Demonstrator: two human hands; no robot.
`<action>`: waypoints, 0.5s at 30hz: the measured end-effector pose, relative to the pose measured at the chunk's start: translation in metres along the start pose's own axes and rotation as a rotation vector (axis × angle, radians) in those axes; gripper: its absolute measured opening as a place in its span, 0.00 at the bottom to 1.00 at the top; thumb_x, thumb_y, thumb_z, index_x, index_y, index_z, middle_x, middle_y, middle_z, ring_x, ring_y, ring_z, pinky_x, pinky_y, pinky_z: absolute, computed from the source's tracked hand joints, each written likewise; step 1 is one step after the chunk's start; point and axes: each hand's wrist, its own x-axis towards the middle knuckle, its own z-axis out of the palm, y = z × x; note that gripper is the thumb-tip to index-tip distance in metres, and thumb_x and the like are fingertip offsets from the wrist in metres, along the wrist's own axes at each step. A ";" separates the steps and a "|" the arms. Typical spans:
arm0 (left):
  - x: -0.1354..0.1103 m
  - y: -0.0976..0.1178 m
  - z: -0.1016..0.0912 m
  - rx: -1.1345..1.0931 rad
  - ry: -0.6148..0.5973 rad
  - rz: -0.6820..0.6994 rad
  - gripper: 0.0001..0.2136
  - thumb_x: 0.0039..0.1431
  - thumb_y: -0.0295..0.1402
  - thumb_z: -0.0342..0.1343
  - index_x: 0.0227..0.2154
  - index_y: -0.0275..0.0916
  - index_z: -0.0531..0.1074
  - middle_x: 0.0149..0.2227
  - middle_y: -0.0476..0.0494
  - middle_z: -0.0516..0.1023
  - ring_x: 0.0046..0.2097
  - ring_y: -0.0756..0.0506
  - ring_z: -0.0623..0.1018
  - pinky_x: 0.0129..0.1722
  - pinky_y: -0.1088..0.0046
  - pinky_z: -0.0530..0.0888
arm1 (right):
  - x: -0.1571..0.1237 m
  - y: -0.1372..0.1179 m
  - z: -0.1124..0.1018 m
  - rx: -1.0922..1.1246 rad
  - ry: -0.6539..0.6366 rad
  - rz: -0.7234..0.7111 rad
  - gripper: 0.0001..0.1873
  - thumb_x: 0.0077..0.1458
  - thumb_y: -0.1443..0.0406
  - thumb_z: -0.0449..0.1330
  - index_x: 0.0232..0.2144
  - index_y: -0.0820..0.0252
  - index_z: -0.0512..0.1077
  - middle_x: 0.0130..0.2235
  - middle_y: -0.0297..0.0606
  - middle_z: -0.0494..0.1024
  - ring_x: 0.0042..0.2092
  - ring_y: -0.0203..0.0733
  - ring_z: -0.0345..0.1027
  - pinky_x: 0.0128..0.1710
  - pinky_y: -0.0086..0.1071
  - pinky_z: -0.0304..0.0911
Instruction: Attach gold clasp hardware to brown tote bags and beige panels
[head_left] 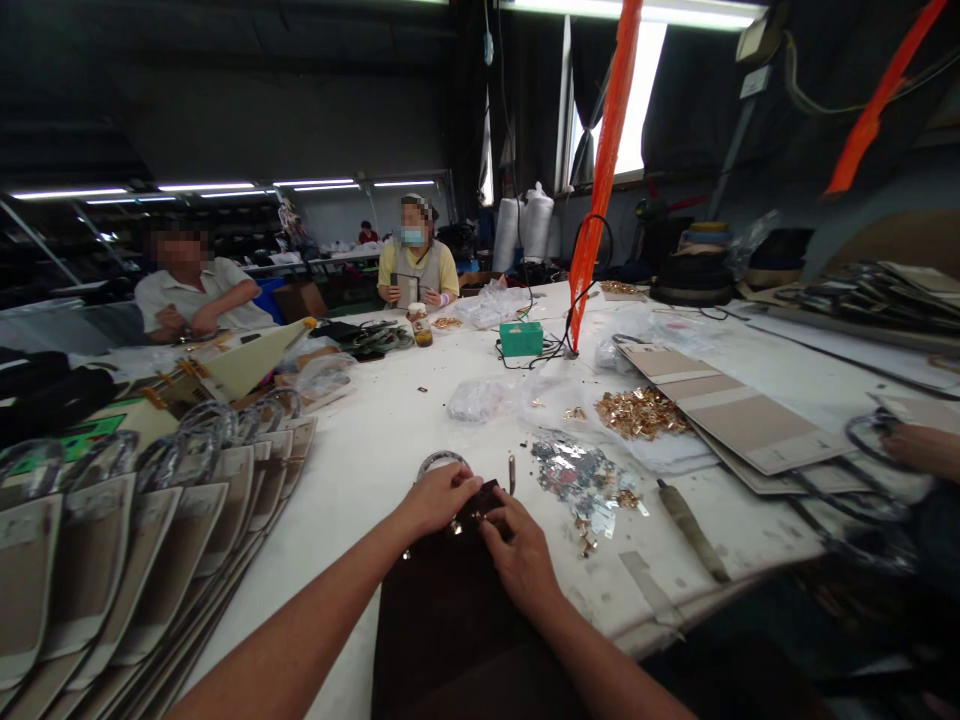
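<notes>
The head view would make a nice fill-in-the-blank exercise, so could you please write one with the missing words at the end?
1. The silver pieces lie nearer the wearer's ____ hand than the left hand, which is at the dark panel.
2. The box standing on the table is coloured ____.
3. The shiny pile just beyond the silver pieces is coloured ____.
4. The masked person has sleeves coloured ____.

Missing words: right; green; gold; yellow.

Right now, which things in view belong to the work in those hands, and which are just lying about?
Likely in the work:
dark brown piece, at left hand and right hand
gold pieces, probably
silver pieces, probably

Apparently just lying about:
green box
crumpled plastic
</notes>
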 end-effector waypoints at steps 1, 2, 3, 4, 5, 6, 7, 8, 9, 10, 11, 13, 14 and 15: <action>-0.005 -0.006 0.003 0.002 0.000 -0.023 0.21 0.67 0.48 0.45 0.40 0.40 0.79 0.39 0.43 0.84 0.41 0.42 0.80 0.40 0.70 0.72 | 0.001 0.001 -0.001 0.011 0.022 0.030 0.08 0.61 0.61 0.60 0.34 0.55 0.78 0.57 0.46 0.77 0.59 0.53 0.71 0.60 0.47 0.68; -0.009 -0.010 0.006 0.008 -0.005 -0.040 0.19 0.66 0.47 0.47 0.38 0.40 0.79 0.38 0.43 0.83 0.40 0.42 0.80 0.39 0.69 0.71 | 0.002 0.003 -0.001 0.041 0.037 0.063 0.09 0.61 0.59 0.60 0.34 0.55 0.78 0.54 0.46 0.78 0.55 0.52 0.73 0.55 0.46 0.72; -0.012 -0.013 0.009 0.017 -0.012 -0.052 0.17 0.64 0.45 0.49 0.36 0.41 0.79 0.37 0.43 0.83 0.39 0.42 0.80 0.38 0.69 0.71 | 0.003 0.005 -0.002 0.087 0.046 0.103 0.11 0.61 0.56 0.60 0.34 0.55 0.78 0.51 0.45 0.79 0.51 0.51 0.75 0.49 0.44 0.76; -0.014 -0.015 0.012 0.028 -0.016 -0.060 0.15 0.62 0.44 0.52 0.35 0.41 0.79 0.36 0.43 0.83 0.39 0.42 0.80 0.38 0.69 0.70 | 0.005 0.006 -0.003 0.141 0.050 0.150 0.12 0.60 0.54 0.61 0.34 0.55 0.78 0.47 0.45 0.80 0.46 0.50 0.77 0.42 0.41 0.78; -0.014 -0.015 0.015 0.040 -0.017 -0.064 0.13 0.60 0.43 0.54 0.35 0.41 0.79 0.36 0.43 0.83 0.39 0.41 0.80 0.38 0.69 0.69 | 0.007 0.007 -0.004 0.194 0.050 0.199 0.14 0.59 0.53 0.61 0.34 0.56 0.78 0.43 0.44 0.81 0.42 0.49 0.77 0.36 0.39 0.78; -0.013 -0.014 0.017 0.050 -0.016 -0.069 0.11 0.58 0.41 0.55 0.34 0.41 0.79 0.36 0.42 0.83 0.39 0.41 0.80 0.38 0.69 0.69 | 0.008 0.008 -0.006 0.234 0.046 0.245 0.15 0.58 0.52 0.62 0.35 0.57 0.78 0.39 0.43 0.81 0.38 0.49 0.77 0.33 0.38 0.77; -0.011 -0.013 0.018 0.057 -0.020 -0.074 0.11 0.57 0.41 0.56 0.34 0.41 0.79 0.36 0.42 0.83 0.39 0.40 0.79 0.37 0.69 0.68 | 0.009 0.008 -0.008 0.256 0.037 0.284 0.16 0.57 0.51 0.62 0.35 0.58 0.78 0.35 0.42 0.81 0.36 0.48 0.77 0.31 0.37 0.77; -0.008 -0.011 0.018 0.058 -0.030 -0.081 0.10 0.55 0.40 0.57 0.33 0.41 0.78 0.35 0.42 0.82 0.38 0.41 0.79 0.36 0.69 0.68 | 0.011 0.008 -0.011 0.260 0.025 0.309 0.17 0.57 0.51 0.63 0.36 0.58 0.78 0.32 0.41 0.81 0.34 0.48 0.78 0.30 0.37 0.76; -0.006 -0.009 0.017 0.054 -0.047 -0.086 0.10 0.54 0.40 0.58 0.32 0.41 0.78 0.33 0.43 0.82 0.37 0.41 0.79 0.35 0.69 0.67 | 0.011 0.007 -0.014 0.247 0.013 0.315 0.17 0.57 0.51 0.63 0.36 0.58 0.78 0.30 0.39 0.81 0.33 0.48 0.78 0.30 0.37 0.75; -0.003 -0.007 0.016 0.045 -0.070 -0.089 0.10 0.53 0.41 0.58 0.31 0.41 0.78 0.32 0.44 0.82 0.35 0.41 0.79 0.33 0.70 0.66 | 0.012 0.006 -0.018 0.218 -0.001 0.300 0.17 0.58 0.51 0.62 0.36 0.58 0.79 0.29 0.39 0.81 0.33 0.48 0.78 0.30 0.36 0.74; -0.002 -0.005 0.013 0.032 -0.096 -0.088 0.10 0.53 0.41 0.58 0.30 0.42 0.79 0.30 0.45 0.81 0.34 0.42 0.79 0.32 0.70 0.66 | 0.013 0.005 -0.022 0.177 -0.014 0.270 0.16 0.59 0.51 0.62 0.36 0.57 0.79 0.29 0.38 0.81 0.33 0.48 0.78 0.31 0.36 0.73; -0.001 -0.001 0.007 0.000 -0.150 -0.077 0.11 0.53 0.43 0.58 0.29 0.42 0.79 0.28 0.47 0.80 0.32 0.43 0.78 0.30 0.71 0.65 | 0.014 0.000 -0.031 0.080 -0.031 0.191 0.13 0.60 0.54 0.61 0.36 0.56 0.78 0.30 0.37 0.82 0.33 0.46 0.78 0.33 0.36 0.72; -0.001 0.002 0.004 -0.015 -0.175 -0.071 0.11 0.53 0.43 0.58 0.29 0.43 0.79 0.27 0.48 0.80 0.31 0.44 0.78 0.29 0.72 0.65 | 0.014 -0.003 -0.036 0.033 -0.034 0.155 0.12 0.60 0.55 0.61 0.36 0.55 0.78 0.31 0.36 0.82 0.32 0.45 0.78 0.34 0.35 0.71; -0.002 0.005 0.000 -0.030 -0.199 -0.066 0.11 0.53 0.43 0.58 0.29 0.43 0.79 0.26 0.49 0.79 0.30 0.44 0.78 0.29 0.72 0.65 | 0.014 -0.006 -0.040 -0.006 -0.036 0.127 0.10 0.59 0.56 0.61 0.36 0.54 0.78 0.32 0.35 0.82 0.32 0.45 0.78 0.34 0.35 0.70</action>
